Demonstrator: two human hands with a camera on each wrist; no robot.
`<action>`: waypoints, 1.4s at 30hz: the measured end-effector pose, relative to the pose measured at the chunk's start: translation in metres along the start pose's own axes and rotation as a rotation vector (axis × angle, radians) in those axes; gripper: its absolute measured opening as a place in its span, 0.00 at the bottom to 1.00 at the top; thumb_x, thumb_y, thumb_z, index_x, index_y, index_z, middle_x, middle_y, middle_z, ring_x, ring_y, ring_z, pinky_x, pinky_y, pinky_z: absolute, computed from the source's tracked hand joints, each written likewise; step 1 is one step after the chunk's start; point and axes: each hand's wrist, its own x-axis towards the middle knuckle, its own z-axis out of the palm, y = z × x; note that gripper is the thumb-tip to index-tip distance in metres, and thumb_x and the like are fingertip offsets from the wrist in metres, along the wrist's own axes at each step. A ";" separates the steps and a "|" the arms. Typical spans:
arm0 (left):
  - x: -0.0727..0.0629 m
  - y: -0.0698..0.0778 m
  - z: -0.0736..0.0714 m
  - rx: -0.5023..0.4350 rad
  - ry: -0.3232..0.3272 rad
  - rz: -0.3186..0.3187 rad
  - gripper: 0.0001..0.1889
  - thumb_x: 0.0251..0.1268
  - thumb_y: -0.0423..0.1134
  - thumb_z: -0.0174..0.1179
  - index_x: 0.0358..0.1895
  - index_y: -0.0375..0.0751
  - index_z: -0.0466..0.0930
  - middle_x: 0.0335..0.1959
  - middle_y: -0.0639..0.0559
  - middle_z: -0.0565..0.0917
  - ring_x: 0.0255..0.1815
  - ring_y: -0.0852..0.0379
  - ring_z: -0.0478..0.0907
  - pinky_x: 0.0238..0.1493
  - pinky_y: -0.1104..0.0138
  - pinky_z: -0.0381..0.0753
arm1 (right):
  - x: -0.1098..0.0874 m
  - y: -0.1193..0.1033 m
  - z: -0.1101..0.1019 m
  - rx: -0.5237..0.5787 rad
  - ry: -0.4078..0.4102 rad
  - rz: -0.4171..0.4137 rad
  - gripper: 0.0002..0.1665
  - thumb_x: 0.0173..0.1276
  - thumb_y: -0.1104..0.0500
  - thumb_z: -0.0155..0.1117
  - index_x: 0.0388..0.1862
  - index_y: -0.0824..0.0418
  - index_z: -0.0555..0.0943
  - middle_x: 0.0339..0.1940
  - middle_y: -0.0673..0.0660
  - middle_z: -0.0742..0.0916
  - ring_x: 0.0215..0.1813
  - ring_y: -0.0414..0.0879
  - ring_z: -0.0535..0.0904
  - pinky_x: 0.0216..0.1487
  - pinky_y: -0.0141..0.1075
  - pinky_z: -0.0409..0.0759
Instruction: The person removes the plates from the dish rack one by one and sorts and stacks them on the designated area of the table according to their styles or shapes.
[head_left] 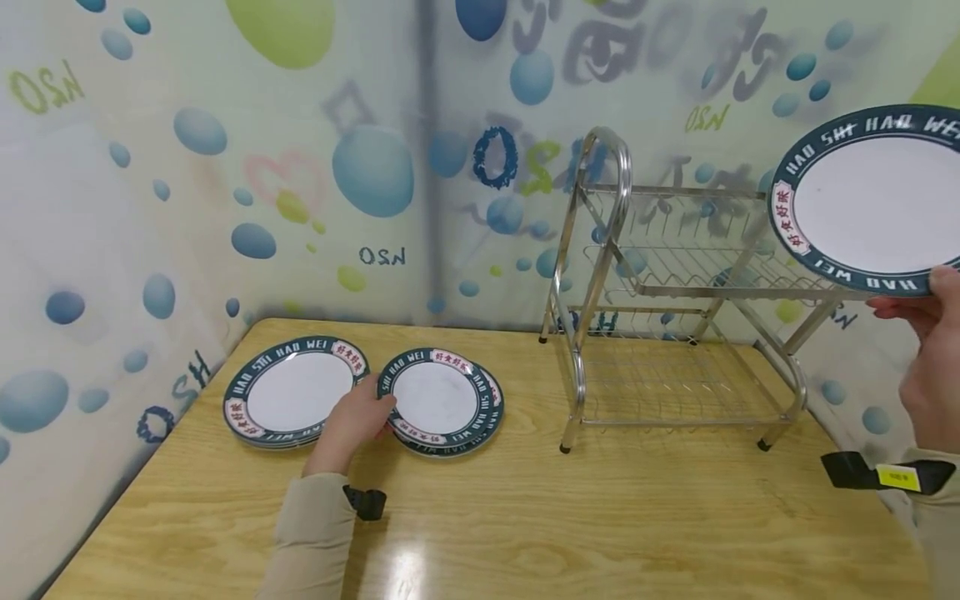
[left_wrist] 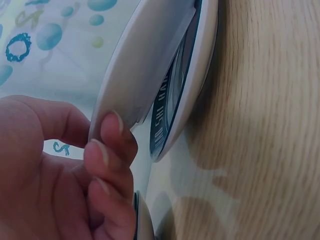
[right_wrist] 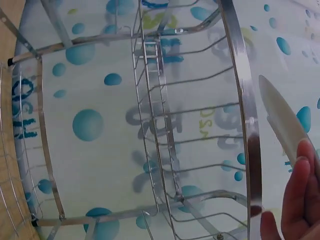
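My left hand (head_left: 356, 421) pinches the left rim of a white plate (head_left: 435, 398) with a dark green lettered border. In the left wrist view that plate (left_wrist: 132, 65) tilts up off another plate (left_wrist: 200, 65) beneath it, thumb on one face and fingers on the other. Just left of this hand lies a stack of matching plates (head_left: 296, 392), partly hidden by it. High on the right, my right hand (head_left: 933, 358) grips the lower rim of a raised plate (head_left: 877, 208), whose right side is cut off by the frame. It overlaps the metal dish rack's upper right end in the head view.
A two-tier metal dish rack (head_left: 622, 242) stands at the table's back right, its wire slots showing no plates. The wooden table (head_left: 525, 517) meets a patterned wall covering (head_left: 300, 233) behind and at the left.
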 end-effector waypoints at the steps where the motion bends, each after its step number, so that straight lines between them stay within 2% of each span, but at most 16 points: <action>1: 0.000 0.000 0.000 0.005 0.000 0.000 0.30 0.66 0.44 0.43 0.67 0.32 0.48 0.53 0.37 0.69 0.31 0.53 0.74 0.40 0.59 0.70 | -0.002 -0.001 0.002 0.084 0.009 0.054 0.14 0.66 0.59 0.52 0.46 0.66 0.72 0.33 0.57 0.82 0.26 0.44 0.76 0.37 0.23 0.73; 2: 0.000 0.000 0.000 0.007 -0.003 -0.003 0.30 0.66 0.44 0.43 0.67 0.32 0.48 0.55 0.36 0.68 0.32 0.52 0.74 0.40 0.58 0.70 | -0.005 -0.002 0.003 0.145 0.015 0.106 0.15 0.65 0.59 0.53 0.47 0.66 0.71 0.34 0.58 0.82 0.26 0.45 0.76 0.37 0.23 0.74; 3: 0.000 -0.001 0.000 0.014 -0.005 0.000 0.30 0.66 0.44 0.43 0.67 0.32 0.49 0.57 0.35 0.66 0.36 0.49 0.74 0.43 0.56 0.70 | -0.008 -0.003 0.005 0.185 0.023 0.156 0.16 0.65 0.58 0.54 0.49 0.65 0.70 0.34 0.58 0.82 0.26 0.45 0.77 0.38 0.23 0.74; 6: 0.001 -0.002 0.001 0.032 -0.005 0.007 0.30 0.66 0.45 0.42 0.66 0.31 0.50 0.62 0.33 0.62 0.47 0.44 0.71 0.50 0.51 0.67 | -0.017 -0.008 0.009 0.223 -0.022 0.248 0.20 0.64 0.56 0.55 0.53 0.64 0.69 0.37 0.58 0.83 0.27 0.45 0.78 0.39 0.23 0.74; 9: 0.002 -0.004 0.001 0.055 0.004 0.023 0.30 0.66 0.45 0.42 0.66 0.31 0.51 0.64 0.34 0.59 0.59 0.37 0.61 0.57 0.47 0.59 | -0.025 -0.011 0.014 0.254 -0.114 0.279 0.24 0.64 0.55 0.55 0.56 0.64 0.68 0.41 0.59 0.82 0.30 0.47 0.79 0.43 0.25 0.73; 12: 0.003 -0.005 0.002 0.068 0.011 0.034 0.29 0.66 0.45 0.42 0.66 0.31 0.52 0.64 0.34 0.59 0.62 0.36 0.57 0.59 0.46 0.56 | -0.032 -0.013 0.021 0.289 -0.166 0.303 0.25 0.63 0.55 0.56 0.56 0.66 0.70 0.43 0.60 0.81 0.33 0.48 0.78 0.45 0.26 0.73; 17: 0.003 -0.007 0.001 0.075 0.007 0.021 0.28 0.65 0.43 0.43 0.66 0.33 0.54 0.63 0.35 0.62 0.60 0.38 0.61 0.57 0.47 0.58 | -0.044 -0.015 0.037 0.407 -0.206 0.309 0.25 0.62 0.59 0.58 0.55 0.70 0.70 0.43 0.64 0.82 0.32 0.52 0.80 0.38 0.31 0.77; 21: 0.003 -0.008 0.003 0.080 0.007 0.018 0.28 0.65 0.42 0.44 0.65 0.33 0.55 0.60 0.35 0.65 0.57 0.39 0.64 0.56 0.47 0.60 | -0.054 -0.016 0.050 0.446 -0.216 0.322 0.24 0.61 0.60 0.59 0.53 0.73 0.71 0.41 0.66 0.82 0.30 0.53 0.81 0.35 0.33 0.79; 26: 0.004 -0.009 0.004 0.094 0.008 0.037 0.27 0.65 0.41 0.45 0.64 0.32 0.57 0.50 0.39 0.73 0.43 0.47 0.71 0.48 0.52 0.68 | -0.068 -0.016 0.060 0.500 -0.180 0.366 0.24 0.61 0.60 0.59 0.53 0.73 0.71 0.40 0.66 0.82 0.28 0.55 0.80 0.33 0.35 0.79; 30: 0.006 -0.009 0.006 0.108 0.014 0.038 0.27 0.64 0.41 0.45 0.64 0.33 0.57 0.45 0.42 0.75 0.39 0.49 0.71 0.45 0.55 0.69 | -0.079 -0.015 0.067 0.571 -0.180 0.397 0.24 0.61 0.62 0.59 0.54 0.73 0.71 0.40 0.67 0.82 0.28 0.56 0.81 0.32 0.36 0.79; 34: 0.007 -0.010 0.008 0.120 0.009 0.029 0.27 0.64 0.42 0.45 0.65 0.34 0.58 0.46 0.42 0.75 0.40 0.48 0.72 0.46 0.54 0.68 | -0.089 -0.015 0.076 0.579 -0.202 0.407 0.23 0.61 0.62 0.59 0.52 0.74 0.71 0.40 0.67 0.82 0.28 0.55 0.81 0.31 0.36 0.79; 39: 0.008 -0.012 0.010 0.129 -0.003 0.030 0.26 0.64 0.41 0.45 0.64 0.34 0.58 0.58 0.37 0.69 0.56 0.41 0.66 0.55 0.49 0.62 | -0.102 -0.014 0.087 0.548 -0.193 0.432 0.23 0.61 0.60 0.59 0.51 0.74 0.72 0.38 0.65 0.83 0.28 0.54 0.81 0.31 0.35 0.79; 42: 0.009 -0.013 0.012 0.129 -0.008 0.028 0.26 0.64 0.41 0.46 0.64 0.33 0.59 0.60 0.37 0.66 0.56 0.41 0.66 0.56 0.48 0.61 | -0.108 -0.013 0.092 0.558 -0.194 0.441 0.24 0.61 0.60 0.59 0.52 0.74 0.71 0.38 0.65 0.83 0.28 0.54 0.80 0.31 0.34 0.79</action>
